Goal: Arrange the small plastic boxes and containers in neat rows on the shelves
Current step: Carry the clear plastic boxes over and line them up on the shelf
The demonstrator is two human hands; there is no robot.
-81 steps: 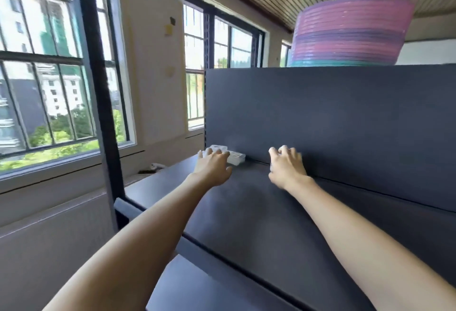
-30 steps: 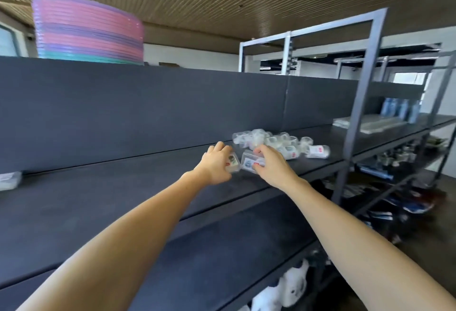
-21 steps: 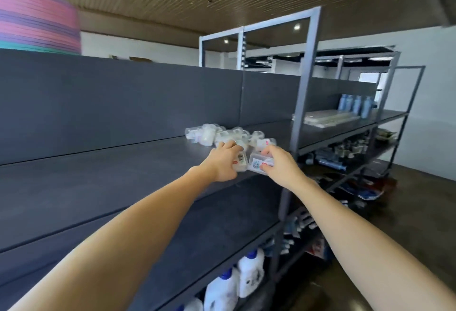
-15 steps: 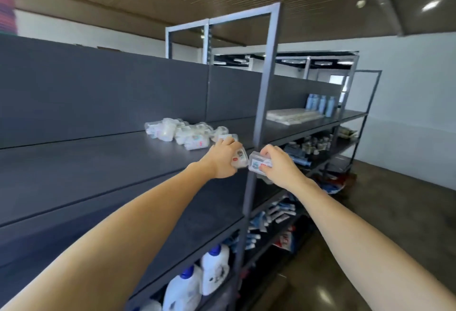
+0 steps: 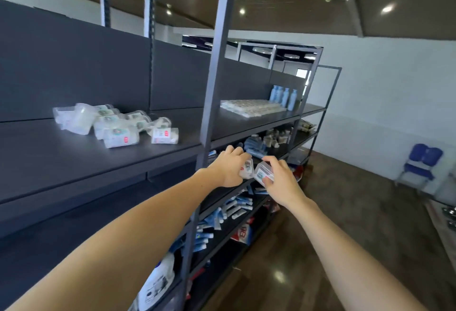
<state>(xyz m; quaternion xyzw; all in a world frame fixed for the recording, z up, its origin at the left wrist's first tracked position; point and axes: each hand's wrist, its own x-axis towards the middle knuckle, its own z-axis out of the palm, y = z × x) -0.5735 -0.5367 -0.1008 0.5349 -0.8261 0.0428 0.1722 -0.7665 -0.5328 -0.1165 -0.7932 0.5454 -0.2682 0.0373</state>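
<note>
My left hand (image 5: 228, 169) grips a small clear plastic box (image 5: 247, 169) with a printed label. My right hand (image 5: 281, 182) holds a second clear box (image 5: 262, 172) right beside it. Both hands hover in front of the grey upright post (image 5: 212, 83), off the front edge of the dark shelf (image 5: 74, 162). A loose heap of clear plastic containers (image 5: 111, 123) lies on that shelf to the left of the hands. Further right on the same level, a flat neat row of small clear boxes (image 5: 251, 107) rests on the adjoining shelf.
Blue bottles (image 5: 283, 96) stand behind the neat row. Lower shelves hold blue tubes (image 5: 229, 208), packets and white detergent jugs (image 5: 158, 283). A blue chair (image 5: 422, 162) stands by the white wall at right. Dark glossy floor lies to the right.
Both hands picked a box each from the heap and carried them rightwards, past the shelf's front edge to the upright post. My view has swung right along the shelving.
</note>
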